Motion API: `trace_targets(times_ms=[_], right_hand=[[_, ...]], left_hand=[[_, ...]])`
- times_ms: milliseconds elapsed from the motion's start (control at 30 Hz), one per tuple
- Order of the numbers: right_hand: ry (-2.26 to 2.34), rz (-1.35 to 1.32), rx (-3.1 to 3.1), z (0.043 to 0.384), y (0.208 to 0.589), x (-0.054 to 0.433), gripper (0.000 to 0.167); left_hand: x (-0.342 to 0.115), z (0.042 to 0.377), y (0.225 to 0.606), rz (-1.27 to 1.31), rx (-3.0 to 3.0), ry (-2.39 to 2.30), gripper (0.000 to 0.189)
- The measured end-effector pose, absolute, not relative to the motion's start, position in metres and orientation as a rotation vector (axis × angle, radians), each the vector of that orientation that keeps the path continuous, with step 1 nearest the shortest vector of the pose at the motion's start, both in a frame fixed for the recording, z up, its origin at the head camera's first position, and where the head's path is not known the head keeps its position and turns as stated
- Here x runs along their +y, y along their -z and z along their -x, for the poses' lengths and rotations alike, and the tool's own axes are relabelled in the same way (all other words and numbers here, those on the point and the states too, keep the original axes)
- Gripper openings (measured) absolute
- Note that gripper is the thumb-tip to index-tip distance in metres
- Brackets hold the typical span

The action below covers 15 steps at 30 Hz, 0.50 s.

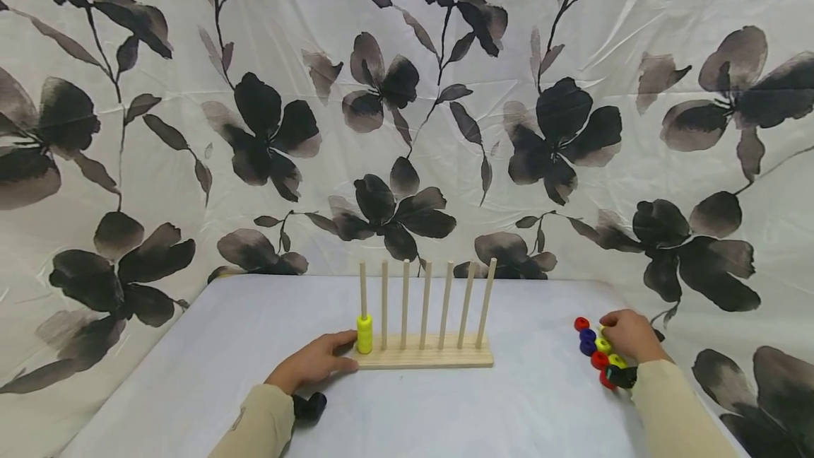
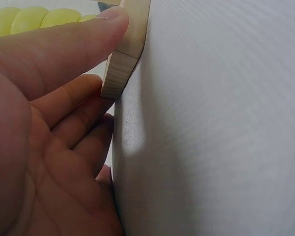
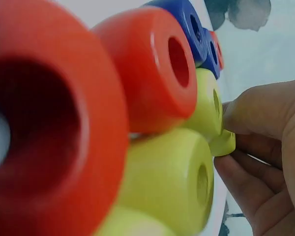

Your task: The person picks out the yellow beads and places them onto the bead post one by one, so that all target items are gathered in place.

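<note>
A pale wooden peg rack stands on the table with several upright pegs along its base. Stacked yellow beads fill the lower part of the leftmost peg. My left hand grips the left end of the base; the left wrist view shows the thumb on the wood and the other fingers behind it. Far to the right, my right hand pinches a yellow bead between thumb and fingers, at the far end of a bead cluster. That bead is mostly covered by the hand in the head view.
Red beads, blue beads and yellow beads lie close together left of the right hand. A white cloth covers the table. Behind it hangs a flower-printed curtain.
</note>
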State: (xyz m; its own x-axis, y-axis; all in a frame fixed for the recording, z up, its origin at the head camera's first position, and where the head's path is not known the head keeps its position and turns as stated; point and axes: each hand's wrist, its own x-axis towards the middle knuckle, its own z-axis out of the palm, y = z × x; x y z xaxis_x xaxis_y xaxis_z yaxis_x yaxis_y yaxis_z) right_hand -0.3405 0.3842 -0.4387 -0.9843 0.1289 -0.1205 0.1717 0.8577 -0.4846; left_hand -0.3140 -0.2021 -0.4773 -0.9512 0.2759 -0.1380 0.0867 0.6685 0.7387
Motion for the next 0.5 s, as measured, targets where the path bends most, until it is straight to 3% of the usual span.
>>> trace_targets(times_ms=[500], right_hand=[[0.804,-0.181,2.965,0.338,0.423,0.379,0.041]], left_hand=[[-0.201,0.316,0.475,-0.295,2.65,-1.146,0.07]])
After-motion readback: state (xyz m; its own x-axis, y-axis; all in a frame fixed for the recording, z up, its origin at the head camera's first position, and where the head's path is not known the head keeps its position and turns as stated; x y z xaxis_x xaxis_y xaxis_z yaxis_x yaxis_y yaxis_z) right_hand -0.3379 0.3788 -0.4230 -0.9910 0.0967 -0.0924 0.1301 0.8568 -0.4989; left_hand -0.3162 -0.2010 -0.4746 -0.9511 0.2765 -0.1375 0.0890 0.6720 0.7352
